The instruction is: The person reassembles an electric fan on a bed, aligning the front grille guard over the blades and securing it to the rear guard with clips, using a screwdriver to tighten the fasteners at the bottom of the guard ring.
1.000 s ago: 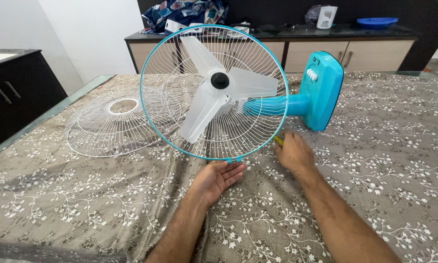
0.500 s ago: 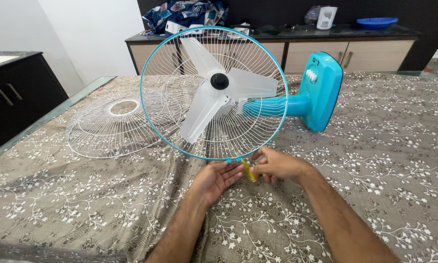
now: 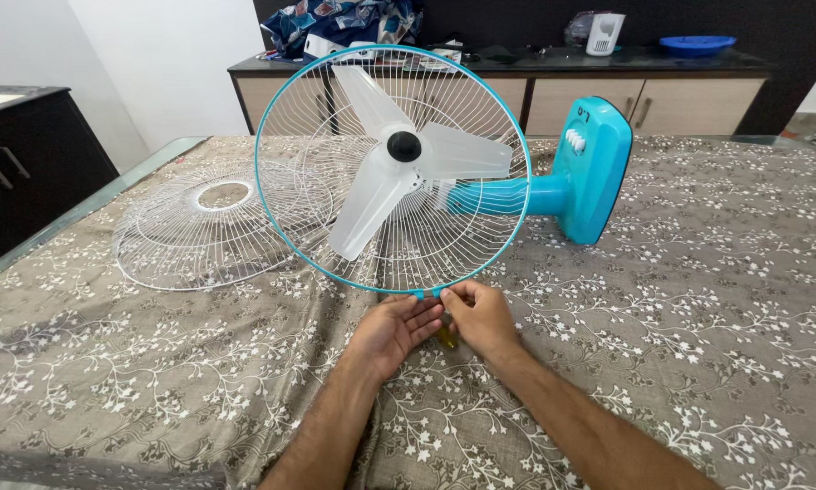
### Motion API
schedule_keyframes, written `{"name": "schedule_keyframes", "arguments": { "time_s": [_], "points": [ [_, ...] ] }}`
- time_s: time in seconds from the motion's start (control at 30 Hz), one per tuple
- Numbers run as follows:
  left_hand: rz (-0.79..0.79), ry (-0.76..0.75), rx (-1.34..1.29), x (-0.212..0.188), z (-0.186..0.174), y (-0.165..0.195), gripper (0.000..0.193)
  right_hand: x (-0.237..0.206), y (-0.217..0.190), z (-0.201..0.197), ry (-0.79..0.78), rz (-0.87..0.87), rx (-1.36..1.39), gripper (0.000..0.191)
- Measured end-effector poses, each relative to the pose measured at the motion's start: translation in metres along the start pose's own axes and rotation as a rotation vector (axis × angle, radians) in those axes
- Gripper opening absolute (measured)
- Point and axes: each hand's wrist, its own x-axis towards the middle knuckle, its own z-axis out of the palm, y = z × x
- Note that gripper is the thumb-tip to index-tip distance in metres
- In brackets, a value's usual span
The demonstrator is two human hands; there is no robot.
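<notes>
Fingers (image 3: 458, 292) of both hands pinching the small clip at the bottom of the teal guard rim (image 3: 285, 100), left hand (image 3: 394, 331) beside right hand (image 3: 481, 318). Yellow tool (image 3: 446, 341) just under those hands. Thin wire, probably springy and light; best gripped at the rim. Loose white grille (image 3: 204, 238) left of the rim, on the flowered surface (image 3: 698, 299).

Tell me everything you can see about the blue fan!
The fan lies on its side on a flowery brown cloth. Its base and neck look like turquoise plastic, with white buttons. Three pale, see-through blades sit round a black hub, behind them a white wire guard with a turquoise ring. The front is uncovered. The left hand and right hand meet at the ring's lowest point, fingertips at a small clip there.
</notes>
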Motion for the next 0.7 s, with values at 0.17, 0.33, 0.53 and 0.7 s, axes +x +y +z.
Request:
{"name": "schedule_keyframes", "arguments": {
  "time_s": [0.17,0.33,0.53,0.7],
  "points": [
    [0.02,-0.002,0.014,0.001,-0.002,-0.002,0.023,-0.003,0.0,0.004,-0.007,-0.006,0.182,0.019],
    [0.029,0.057,0.009,0.001,-0.001,-0.004,0.018,-0.005,0.004,0.011,0.092,-0.029,0.166,0.019],
    [0.043,0.111,0.07,0.004,-0.001,-0.006,0.019,-0.008,0.004,0.014,0.224,-0.316,-0.184,0.032],
    [0.136,0.169,0.181,0.005,-0.003,-0.012,0.019,-0.019,-0.006,0.014,0.163,-0.186,-0.21,0.041]
  ]
}}
